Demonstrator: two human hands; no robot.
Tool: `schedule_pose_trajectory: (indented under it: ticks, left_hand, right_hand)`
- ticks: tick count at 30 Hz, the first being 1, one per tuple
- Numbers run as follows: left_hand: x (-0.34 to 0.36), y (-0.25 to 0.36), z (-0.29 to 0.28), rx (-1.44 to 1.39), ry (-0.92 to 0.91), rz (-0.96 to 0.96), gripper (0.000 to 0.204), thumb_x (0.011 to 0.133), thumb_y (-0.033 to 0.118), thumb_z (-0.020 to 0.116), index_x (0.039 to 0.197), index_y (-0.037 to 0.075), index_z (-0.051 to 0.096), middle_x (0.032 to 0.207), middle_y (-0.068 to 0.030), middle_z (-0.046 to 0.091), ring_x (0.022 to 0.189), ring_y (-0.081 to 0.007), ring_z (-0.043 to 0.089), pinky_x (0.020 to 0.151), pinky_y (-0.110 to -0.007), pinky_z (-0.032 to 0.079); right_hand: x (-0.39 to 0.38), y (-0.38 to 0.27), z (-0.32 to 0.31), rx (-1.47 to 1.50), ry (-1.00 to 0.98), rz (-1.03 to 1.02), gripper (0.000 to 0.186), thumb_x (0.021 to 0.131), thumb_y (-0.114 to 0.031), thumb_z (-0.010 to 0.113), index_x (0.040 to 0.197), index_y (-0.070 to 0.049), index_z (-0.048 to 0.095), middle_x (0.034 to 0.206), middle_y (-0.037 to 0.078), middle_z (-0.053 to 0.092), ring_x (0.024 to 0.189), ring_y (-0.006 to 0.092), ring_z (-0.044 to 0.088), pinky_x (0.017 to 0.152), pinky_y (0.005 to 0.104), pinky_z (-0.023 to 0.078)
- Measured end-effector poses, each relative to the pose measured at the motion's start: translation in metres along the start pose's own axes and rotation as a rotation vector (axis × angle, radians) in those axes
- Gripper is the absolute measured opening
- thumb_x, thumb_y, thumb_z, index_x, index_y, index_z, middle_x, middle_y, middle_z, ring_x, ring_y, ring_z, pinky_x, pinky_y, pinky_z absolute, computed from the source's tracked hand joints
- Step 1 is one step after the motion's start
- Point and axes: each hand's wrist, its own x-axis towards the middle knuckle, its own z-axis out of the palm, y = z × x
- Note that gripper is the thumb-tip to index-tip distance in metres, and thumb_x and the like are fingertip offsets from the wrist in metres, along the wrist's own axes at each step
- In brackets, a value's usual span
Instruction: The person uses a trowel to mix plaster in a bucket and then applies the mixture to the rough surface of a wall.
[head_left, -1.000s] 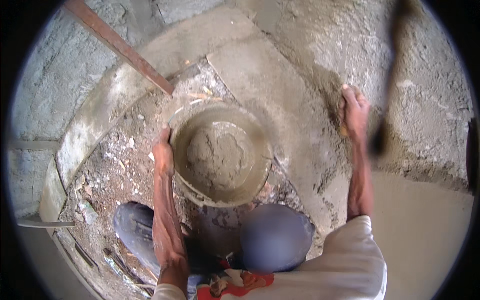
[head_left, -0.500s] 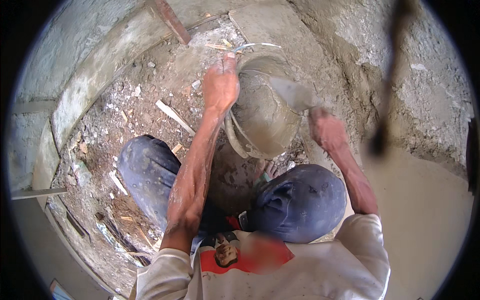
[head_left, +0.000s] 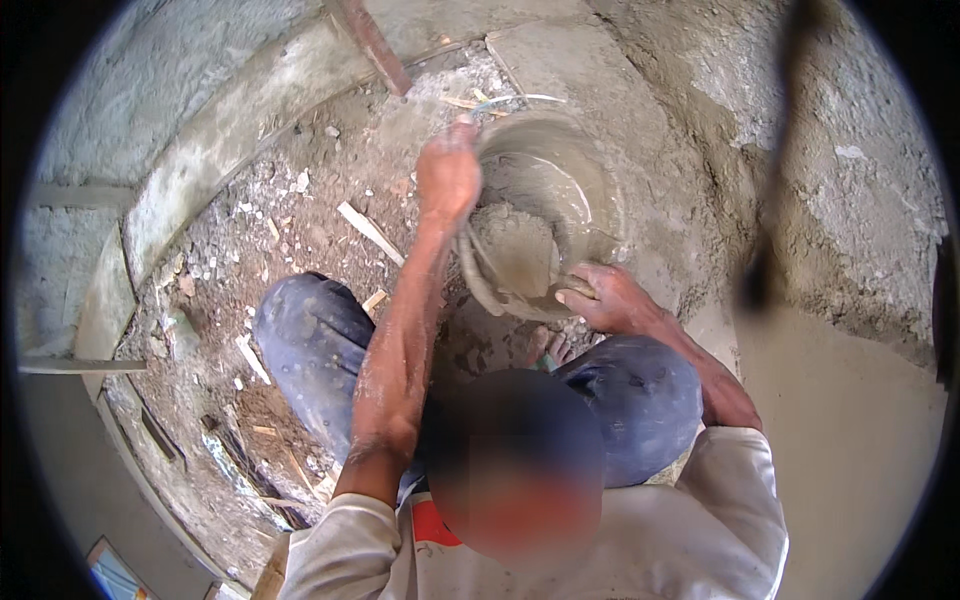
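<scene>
A mortar-caked bucket stands on the ground before me, with wet grey mortar inside. My left hand is closed on the bucket's left rim, its fingertips partly hidden. At the near right rim, my right hand is wrapped round the handle of a trowel. The trowel's blade reaches into the bucket and cannot be told apart from the mortar.
Rubble and wood splinters cover the ground to the left. A wooden post stands at the far side, beside a low curved wall edge. Rough mortar lies at the right, with a smooth grey surface nearer. My knees flank the bucket's near side.
My right hand has moved toward me and left, carrying the trowel from the bucket's right rim down into its near part. My left hand stays at the rim.
</scene>
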Motion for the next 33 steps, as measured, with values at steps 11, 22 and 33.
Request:
schedule_pose_trajectory:
  ticks: [11,22,33]
  left_hand:
    - [0.051,-0.101,-0.063,-0.880,-0.490,-0.017,0.054,0.104,0.043,0.051,0.130,-0.002,0.066,0.122,-0.0143,0.070,0.108,-0.0233,0.066,0.096,-0.035,0.051]
    - [0.034,-0.040,-0.036,-0.347,0.004,-0.328,0.061,0.104,0.044,0.052,0.127,-0.010,0.066,0.119,-0.0156,0.071,0.106,-0.0268,0.066,0.097,-0.037,0.049]
    - [-0.011,0.014,0.024,0.030,0.000,0.138,0.057,0.108,0.045,0.040,0.102,-0.006,0.066,0.092,-0.0278,0.067,0.088,-0.0408,0.062,0.085,-0.051,0.046]
  right_hand:
    - [0.047,-0.032,-0.066,0.248,0.055,-0.252,0.039,0.101,-0.036,0.060,0.113,0.001,0.064,0.083,0.013,0.066,0.067,0.0249,0.066,0.064,0.0446,0.056]
    - [-0.107,0.153,-0.200,0.595,1.048,0.620,0.026,0.100,-0.030,0.060,0.086,-0.009,0.062,0.058,-0.004,0.050,0.044,0.0060,0.042,0.034,0.0246,0.033]
    - [-0.115,0.078,-0.035,0.032,0.610,0.359,0.026,0.099,-0.028,0.063,0.107,-0.003,0.065,0.076,0.013,0.069,0.066,0.0256,0.068,0.059,0.0410,0.054]
